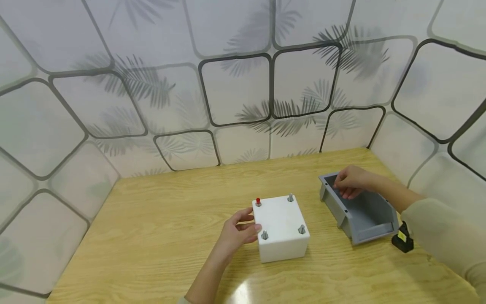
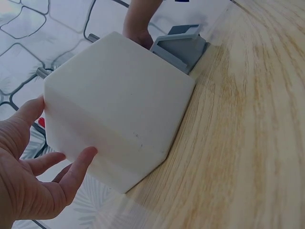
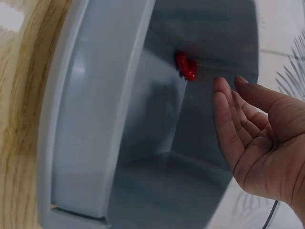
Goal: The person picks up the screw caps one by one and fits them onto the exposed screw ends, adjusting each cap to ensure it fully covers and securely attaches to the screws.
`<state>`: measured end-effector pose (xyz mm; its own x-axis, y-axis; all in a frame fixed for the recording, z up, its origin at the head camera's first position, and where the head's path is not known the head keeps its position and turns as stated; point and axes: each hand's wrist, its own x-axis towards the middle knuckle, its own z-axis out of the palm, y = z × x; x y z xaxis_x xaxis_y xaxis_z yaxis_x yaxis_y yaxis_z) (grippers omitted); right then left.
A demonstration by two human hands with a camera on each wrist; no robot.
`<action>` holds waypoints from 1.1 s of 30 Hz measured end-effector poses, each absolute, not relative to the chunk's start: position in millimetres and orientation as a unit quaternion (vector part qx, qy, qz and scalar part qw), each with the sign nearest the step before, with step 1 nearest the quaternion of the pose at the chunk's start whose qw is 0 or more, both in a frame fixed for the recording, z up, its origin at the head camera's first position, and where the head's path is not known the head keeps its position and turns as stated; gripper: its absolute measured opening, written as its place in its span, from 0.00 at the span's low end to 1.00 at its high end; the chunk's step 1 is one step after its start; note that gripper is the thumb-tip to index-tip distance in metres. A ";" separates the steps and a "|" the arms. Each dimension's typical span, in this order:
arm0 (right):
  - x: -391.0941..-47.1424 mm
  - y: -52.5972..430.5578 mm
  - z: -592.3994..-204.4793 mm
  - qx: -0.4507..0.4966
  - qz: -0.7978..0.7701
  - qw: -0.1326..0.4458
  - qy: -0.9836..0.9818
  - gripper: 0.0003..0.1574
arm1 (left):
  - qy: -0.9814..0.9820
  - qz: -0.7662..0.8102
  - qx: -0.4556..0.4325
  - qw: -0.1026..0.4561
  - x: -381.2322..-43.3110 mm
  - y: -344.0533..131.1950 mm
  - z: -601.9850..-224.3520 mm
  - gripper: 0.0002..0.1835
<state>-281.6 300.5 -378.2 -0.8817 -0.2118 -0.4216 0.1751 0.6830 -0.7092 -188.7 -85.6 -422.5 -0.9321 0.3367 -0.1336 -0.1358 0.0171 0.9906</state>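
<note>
Beige sleeve (image 1: pixel 436 240) is closest to the lens; it leads to the right hand (image 1: pixel 352 180), which is over and partly inside the grey bin (image 1: pixel 334 207). Key relation, I'd say: right fingertips vs the small red pieces (image 3: pixel 189 70) lying inside the bin at a seam between inner faces. In the right wrist view they're up and left of the fingertips, apart, no contact. Right hand is clearly the nearer one; the left is well off at the box. Piece count and long axis: can't tell, they overlap in a clump.

Right hand: fingers slightly bent, narrow gap to thumb, nothing visible in it. Left hand (image 1: pixel 237 230): fingers spread, touching the left side of the white box (image 1: pixel 280 217), thumb at its top edge.

Box sits flat on the counter (image 1: pixel 171 219), left of the bin. Bolts (image 1: pixel 301 229) stand at its top corners; only the far-left one has a red cap (image 1: pixel 258 201). Black object (image 1: pixel 398 244) with a yellow patch is just beside the bin's near end. Bin side wall stands between pieces and box; fingertips-to-pieces looks unobstructed.
</note>
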 end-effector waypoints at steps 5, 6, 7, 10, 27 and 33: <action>-281.9 300.0 -384.6 -0.010 -0.392 0.244 0.887 0.10 | 0.692 0.698 0.070 0.172 -189.4 -84.9 -422.1 0.37; -281.7 299.9 -385.7 -0.010 -0.391 0.245 0.887 0.10 | 0.691 0.698 0.070 0.172 -189.4 -84.9 -421.9 0.37; -281.3 299.7 -386.7 -0.010 -0.390 0.245 0.888 0.10 | 0.691 0.698 0.070 0.172 -189.3 -85.0 -421.8 0.37; -279.4 298.6 -389.3 -0.011 -0.385 0.249 0.888 0.10 | 0.692 0.698 0.072 0.170 -188.0 -85.8 -420.7 0.37; -275.7 291.4 -406.3 -0.012 -0.332 0.294 0.896 0.11 | 0.695 0.695 0.071 0.169 -185.2 -88.0 -421.1 0.37; -275.7 292.7 -407.8 -0.008 -0.333 0.288 0.898 0.09 | 0.691 0.698 0.074 0.172 -187.3 -85.9 -422.4 0.37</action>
